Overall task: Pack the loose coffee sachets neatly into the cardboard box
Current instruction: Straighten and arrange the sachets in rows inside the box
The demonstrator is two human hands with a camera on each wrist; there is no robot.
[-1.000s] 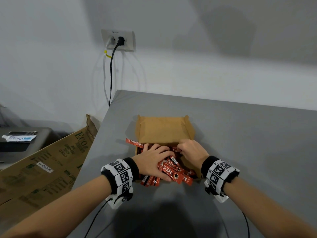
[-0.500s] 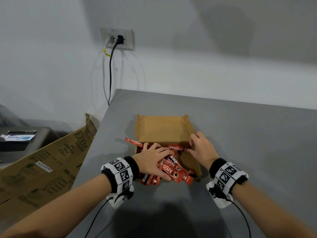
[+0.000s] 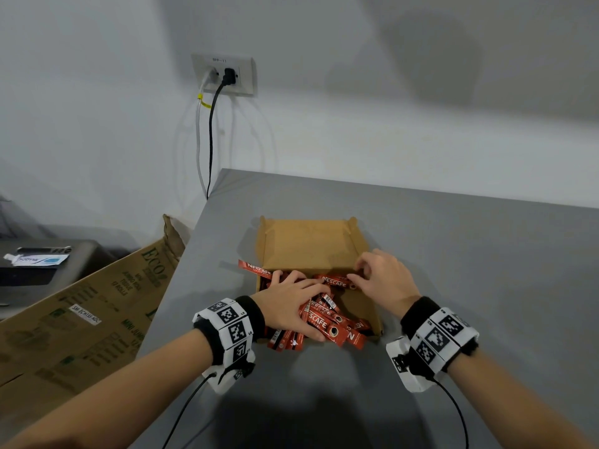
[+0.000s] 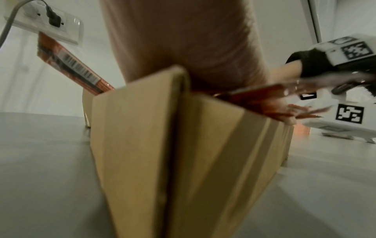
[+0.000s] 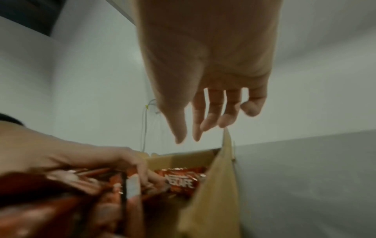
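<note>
The coffee sachets (image 3: 319,314) lie heaped in the near half of the cardboard box (image 3: 308,241), several poking over its near rim, one stick (image 3: 256,269) jutting past the left wall. Their long axes run crosswise to one another. The left hand (image 3: 291,304) presses flat on the heap, fingers spread. The right hand (image 3: 382,280) hovers at the right wall, fingers loosely bent, tips at a crosswise sachet (image 3: 335,281); a firm pinch cannot be confirmed. Both hands sit directly over the load on the grey table (image 3: 470,270). Judgement: alignment remains outstanding.
</note>
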